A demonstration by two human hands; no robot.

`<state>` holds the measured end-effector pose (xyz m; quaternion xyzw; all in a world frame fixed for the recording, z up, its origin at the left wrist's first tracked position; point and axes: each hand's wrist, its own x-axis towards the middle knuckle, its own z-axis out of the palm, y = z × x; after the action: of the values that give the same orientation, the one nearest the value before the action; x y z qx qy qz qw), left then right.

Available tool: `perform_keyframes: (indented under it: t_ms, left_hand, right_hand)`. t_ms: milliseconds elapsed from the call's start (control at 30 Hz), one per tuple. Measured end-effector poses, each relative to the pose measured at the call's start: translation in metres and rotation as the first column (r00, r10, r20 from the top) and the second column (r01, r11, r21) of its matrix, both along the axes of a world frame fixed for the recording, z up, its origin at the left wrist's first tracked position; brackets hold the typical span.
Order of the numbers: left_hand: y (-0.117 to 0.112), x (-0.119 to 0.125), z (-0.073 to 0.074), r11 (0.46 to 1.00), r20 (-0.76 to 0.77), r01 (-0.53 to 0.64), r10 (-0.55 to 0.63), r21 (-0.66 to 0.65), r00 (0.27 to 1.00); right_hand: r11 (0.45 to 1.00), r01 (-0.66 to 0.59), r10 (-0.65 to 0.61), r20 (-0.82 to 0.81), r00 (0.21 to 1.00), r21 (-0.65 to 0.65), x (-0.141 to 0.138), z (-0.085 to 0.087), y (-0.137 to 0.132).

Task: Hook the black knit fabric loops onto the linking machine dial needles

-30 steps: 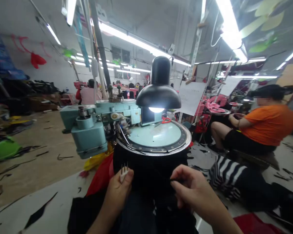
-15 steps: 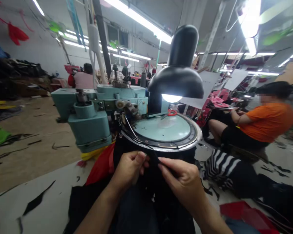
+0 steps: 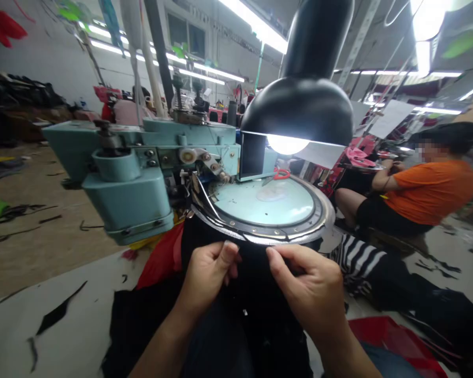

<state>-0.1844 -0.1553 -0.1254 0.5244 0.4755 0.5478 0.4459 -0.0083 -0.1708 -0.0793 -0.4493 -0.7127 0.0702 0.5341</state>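
A teal linking machine point(image 3: 142, 173) with a round dial point(image 3: 276, 210) ringed by fine needles stands in front of me. Black knit fabric point(image 3: 252, 273) hangs from the dial's near rim. My left hand point(image 3: 207, 270) is closed, pinching the black fabric just below the rim. My right hand point(image 3: 311, 286) is closed too, thumb and forefinger pinching the same fabric edge a little to the right. The two hands are close together, almost touching the needle ring.
A black lamp point(image 3: 303, 100) shines over the dial. Red-handled scissors point(image 3: 279, 174) lie on the dial's far side. Red cloth point(image 3: 163, 257) hangs at the left. A person in an orange shirt point(image 3: 429, 189) sits to the right. Striped fabric point(image 3: 358, 260) lies nearby.
The view has drawn closer to the dial. Both hands rose to the needle rim and came together on the black fabric. The small pronged tool seen in the left hand a second ago no longer shows.
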Motion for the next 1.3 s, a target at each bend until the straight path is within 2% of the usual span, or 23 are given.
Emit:
perform_keyframes:
  t_ms: [200,333,533,733,833,933,1000,1100,1133,1167,1233,1300]
  left_hand:
    - [-0.001,0.008,0.006,1.000,-0.081,-0.006,0.006,-0.005,0.997]
    - [0.001,0.012,0.009,0.999,-0.077,0.041,-0.042,-0.008,0.996]
    - [-0.002,0.012,0.013,0.985,-0.052,0.137,-0.143,-0.103,0.988]
    - [-0.010,0.021,0.016,0.995,-0.068,0.076,-0.080,-0.061,0.994]
    - [-0.007,0.026,0.015,0.994,-0.082,0.101,-0.104,-0.040,0.991]
    - [0.001,0.027,0.015,0.994,-0.083,0.106,-0.109,-0.039,0.991]
    - [0.005,0.026,0.015,0.992,-0.084,0.109,-0.114,-0.062,0.990]
    - [0.004,0.028,0.015,0.986,-0.052,0.114,-0.121,-0.122,0.991]
    - [0.001,0.030,0.014,0.985,-0.029,0.104,-0.109,-0.141,0.994]
    - [-0.003,0.032,0.013,0.985,0.000,0.085,-0.086,-0.153,0.996]
    - [-0.012,0.038,0.010,0.988,0.059,0.037,-0.029,-0.147,0.998]
    - [-0.019,0.044,0.006,0.993,0.082,0.017,-0.007,-0.119,0.997]
  right_hand:
    - [0.996,0.088,-0.089,0.011,0.996,0.027,-0.007,0.000,0.000]
    - [0.990,0.127,-0.127,0.002,0.992,0.067,-0.002,-0.003,0.000]
    - [1.000,0.031,-0.031,0.009,0.999,0.003,0.016,-0.001,-0.005]
    - [0.998,0.060,-0.062,-0.102,0.993,-0.013,0.009,-0.001,-0.001]
    - [0.990,0.137,-0.140,-0.131,0.982,-0.029,0.011,-0.010,0.001]
    - [0.968,0.235,-0.245,-0.131,0.961,-0.090,0.032,-0.022,-0.001]
    - [0.961,0.159,-0.201,-0.176,0.964,-0.225,0.049,-0.026,-0.005]
    - [0.907,-0.129,-0.005,-0.317,0.949,-0.401,0.061,-0.024,-0.009]
    - [0.899,-0.171,0.039,-0.316,0.948,-0.402,0.059,-0.021,-0.010]
    - [0.914,-0.168,0.061,-0.282,0.957,-0.370,0.054,-0.018,-0.009]
    - [0.970,-0.083,0.039,-0.191,0.981,-0.228,0.041,-0.013,-0.006]
    - [0.997,-0.024,0.011,-0.169,0.986,-0.078,0.027,-0.010,-0.003]
